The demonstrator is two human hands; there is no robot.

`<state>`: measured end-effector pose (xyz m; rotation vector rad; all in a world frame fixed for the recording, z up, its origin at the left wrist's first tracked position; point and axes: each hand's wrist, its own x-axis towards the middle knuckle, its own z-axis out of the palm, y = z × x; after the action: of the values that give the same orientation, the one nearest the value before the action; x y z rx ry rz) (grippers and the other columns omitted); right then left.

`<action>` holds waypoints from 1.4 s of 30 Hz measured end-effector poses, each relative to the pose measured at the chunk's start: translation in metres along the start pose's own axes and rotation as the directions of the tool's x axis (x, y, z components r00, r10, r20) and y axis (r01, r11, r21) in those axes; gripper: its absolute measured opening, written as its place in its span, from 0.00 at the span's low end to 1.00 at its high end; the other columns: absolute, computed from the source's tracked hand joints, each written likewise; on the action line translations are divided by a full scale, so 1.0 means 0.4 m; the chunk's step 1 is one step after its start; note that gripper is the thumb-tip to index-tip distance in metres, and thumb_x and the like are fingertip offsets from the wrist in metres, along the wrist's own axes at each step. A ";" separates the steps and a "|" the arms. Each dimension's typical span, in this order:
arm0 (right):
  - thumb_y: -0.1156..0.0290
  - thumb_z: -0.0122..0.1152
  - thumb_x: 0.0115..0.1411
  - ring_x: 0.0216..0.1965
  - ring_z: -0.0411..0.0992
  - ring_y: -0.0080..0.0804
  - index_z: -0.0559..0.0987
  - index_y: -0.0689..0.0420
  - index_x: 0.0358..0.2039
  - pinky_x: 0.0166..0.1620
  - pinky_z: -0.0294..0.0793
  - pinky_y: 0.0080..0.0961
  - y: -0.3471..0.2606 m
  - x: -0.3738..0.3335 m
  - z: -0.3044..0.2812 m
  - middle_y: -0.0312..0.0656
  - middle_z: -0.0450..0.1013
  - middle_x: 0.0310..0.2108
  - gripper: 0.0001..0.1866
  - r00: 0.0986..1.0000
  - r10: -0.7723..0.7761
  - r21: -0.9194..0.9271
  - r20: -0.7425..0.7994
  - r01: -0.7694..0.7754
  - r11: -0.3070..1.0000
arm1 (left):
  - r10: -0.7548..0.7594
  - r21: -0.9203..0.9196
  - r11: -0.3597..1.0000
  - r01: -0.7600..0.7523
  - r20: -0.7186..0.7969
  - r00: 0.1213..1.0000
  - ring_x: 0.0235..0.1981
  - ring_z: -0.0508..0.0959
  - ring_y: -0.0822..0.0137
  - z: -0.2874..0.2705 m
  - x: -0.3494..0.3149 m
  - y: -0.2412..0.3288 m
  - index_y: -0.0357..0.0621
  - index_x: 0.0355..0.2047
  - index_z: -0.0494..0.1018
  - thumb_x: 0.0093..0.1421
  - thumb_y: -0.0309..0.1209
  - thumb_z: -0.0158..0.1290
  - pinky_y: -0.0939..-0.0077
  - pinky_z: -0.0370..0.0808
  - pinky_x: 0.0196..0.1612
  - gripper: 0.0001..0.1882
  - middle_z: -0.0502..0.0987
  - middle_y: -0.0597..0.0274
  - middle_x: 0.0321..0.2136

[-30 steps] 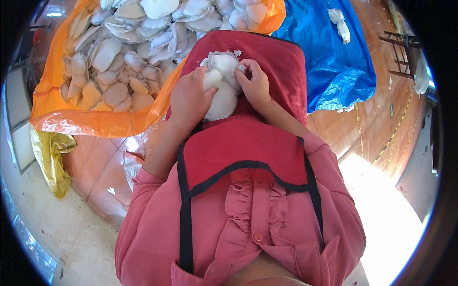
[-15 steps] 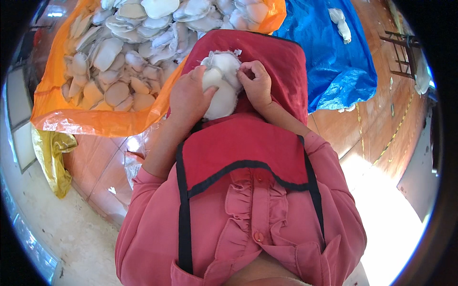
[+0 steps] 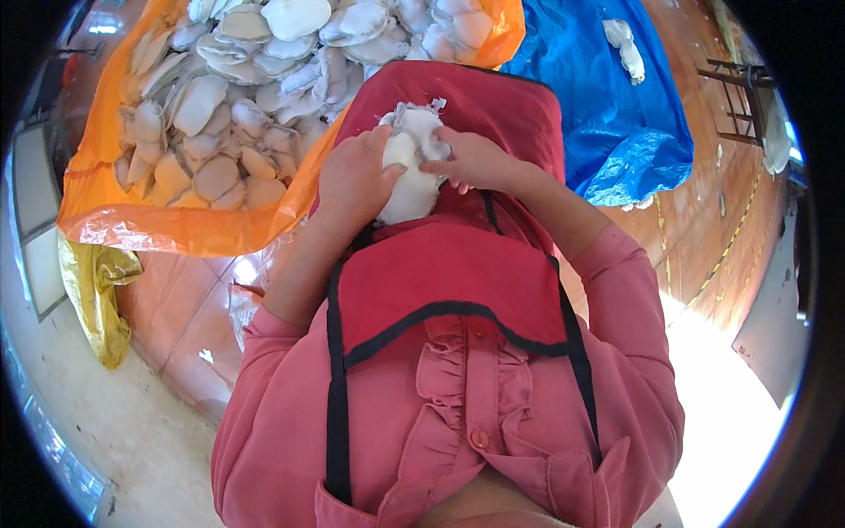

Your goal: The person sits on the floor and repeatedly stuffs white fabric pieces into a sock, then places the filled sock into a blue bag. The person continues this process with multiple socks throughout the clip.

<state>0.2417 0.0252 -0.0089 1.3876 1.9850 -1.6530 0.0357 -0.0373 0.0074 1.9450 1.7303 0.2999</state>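
Note:
Over my lap, on a dark red apron point(image 3: 506, 101) with black trim, lies a white padded fabric piece point(image 3: 410, 192), rounded and frayed with loose threads along its far edge. My left hand point(image 3: 352, 176) is closed on its left side, the thumb pressing on top. From the right, my right hand point(image 3: 475, 160) grips the opposite side, thumb laid across the top and fingers partly hidden beneath. Whether it is one pad or several stacked layers, I cannot tell. A small white scrap point(image 3: 437, 104) sits at the far edge.
A heap of similar white pads point(image 3: 201, 101) fills an orange plastic sheet point(image 3: 167, 231) at the far left. To the right spreads a blue plastic sheet point(image 3: 598, 114) with a twisted white bundle point(image 3: 627, 57) on it. A yellow bag point(image 3: 95, 295) lies at left; a dark stool point(image 3: 741, 97) stands far right.
My right hand has moved from pinching at the pad's far right edge to lying across its right side, its elbow swung outward. My left hand keeps its hold.

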 end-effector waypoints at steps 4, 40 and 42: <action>0.46 0.52 0.62 0.21 0.76 0.34 0.67 0.63 0.49 0.28 0.74 0.30 -0.044 0.005 -0.023 0.46 0.76 0.23 0.31 0.985 0.097 -0.439 0.141 -0.025 0.898 | 0.044 0.018 0.999 -0.045 0.008 0.999 0.44 0.76 0.47 0.016 0.003 -0.001 0.41 0.50 0.69 0.52 0.38 0.59 0.57 0.72 0.48 0.26 0.77 0.46 0.41; 0.73 0.47 0.60 0.20 0.71 0.24 0.37 0.45 0.71 0.26 0.74 0.20 0.039 0.007 0.016 0.41 0.75 0.26 0.44 0.952 -0.106 0.704 0.289 -0.136 0.697 | -0.006 -0.105 0.994 0.008 0.020 1.000 0.45 0.77 0.48 0.017 0.016 -0.074 0.43 0.52 0.70 0.53 0.40 0.60 0.59 0.74 0.47 0.28 0.78 0.46 0.42; 0.73 0.46 0.59 0.20 0.71 0.23 0.37 0.45 0.71 0.26 0.74 0.20 0.024 0.012 0.031 0.41 0.75 0.26 0.44 0.966 -0.038 0.711 0.257 -0.162 0.685 | 0.053 -0.092 0.994 -0.053 0.004 0.999 0.44 0.78 0.48 0.020 0.017 -0.077 0.43 0.52 0.70 0.53 0.39 0.60 0.59 0.74 0.47 0.27 0.78 0.46 0.42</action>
<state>0.2414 0.0164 -0.0228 1.3130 1.1243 -2.5918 0.0141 -0.0307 -0.0161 1.9254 1.6340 0.3856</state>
